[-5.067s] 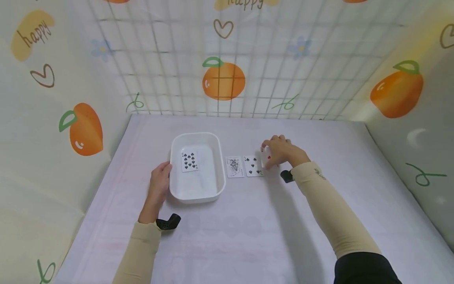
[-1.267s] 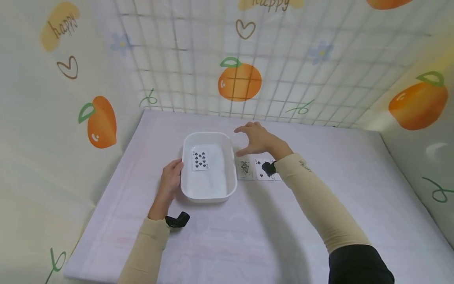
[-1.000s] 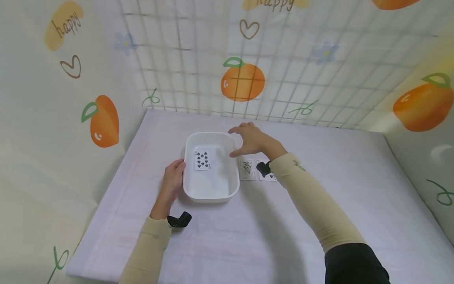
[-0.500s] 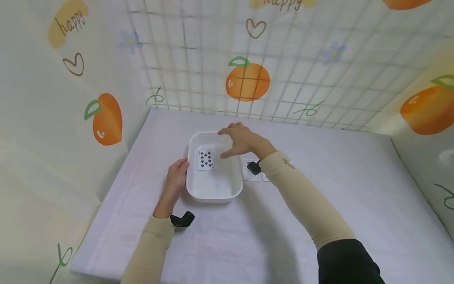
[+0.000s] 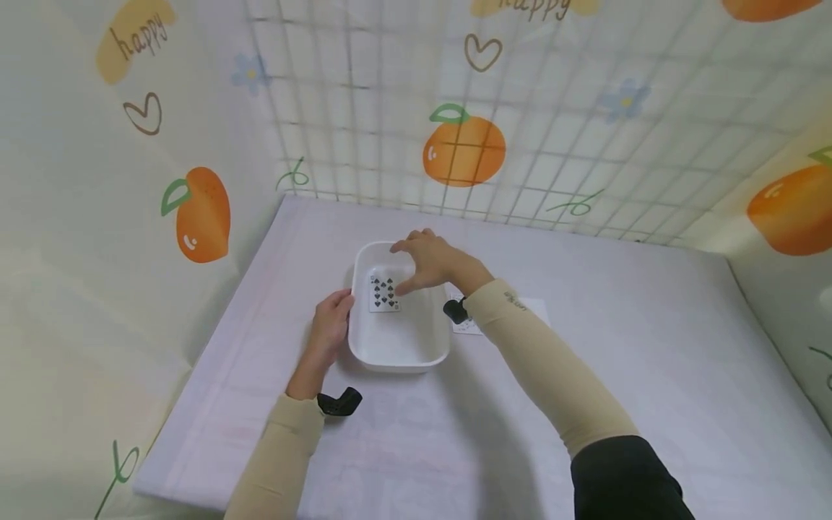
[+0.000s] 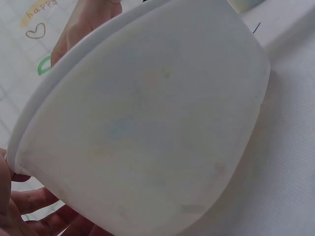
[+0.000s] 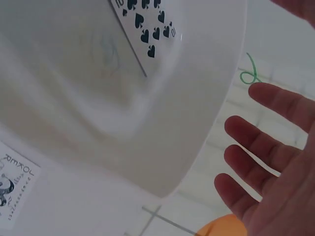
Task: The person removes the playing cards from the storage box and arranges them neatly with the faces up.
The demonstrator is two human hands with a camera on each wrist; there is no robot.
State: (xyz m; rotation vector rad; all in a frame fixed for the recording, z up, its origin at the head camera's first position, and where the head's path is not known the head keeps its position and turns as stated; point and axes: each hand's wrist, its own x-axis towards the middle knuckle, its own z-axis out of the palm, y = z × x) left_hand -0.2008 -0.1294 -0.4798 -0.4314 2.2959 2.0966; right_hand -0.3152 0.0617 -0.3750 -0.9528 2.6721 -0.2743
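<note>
My left hand (image 5: 330, 326) grips the left rim of a white plastic tub (image 5: 398, 367); in the left wrist view its fingers (image 6: 37, 200) curl beneath the rim of the tilted-looking wall. A ten of spades playing card (image 5: 383, 294) lies face up inside. Above the tub's far right part hovers my right hand (image 5: 429, 260), thumb and fingers spread apart, holding nothing. The right wrist view shows those straight fingers (image 7: 270, 147) beside the rim. A joker card (image 7: 15, 184) lies on the table right of the tub, partly covered by my right wrist in the head view.
More cards lie in a row right of the joker, mostly hidden under my right forearm; one white corner (image 5: 538, 309) shows. A pale cloth covers the table (image 5: 390, 448). Printed curtains and a wire grid (image 5: 383, 137) stand behind and at the sides.
Five seconds ago my right hand was at a card with a red pip on the right; it has moved left, over the tub. My left hand stays on the rim. The head view has shifted.
</note>
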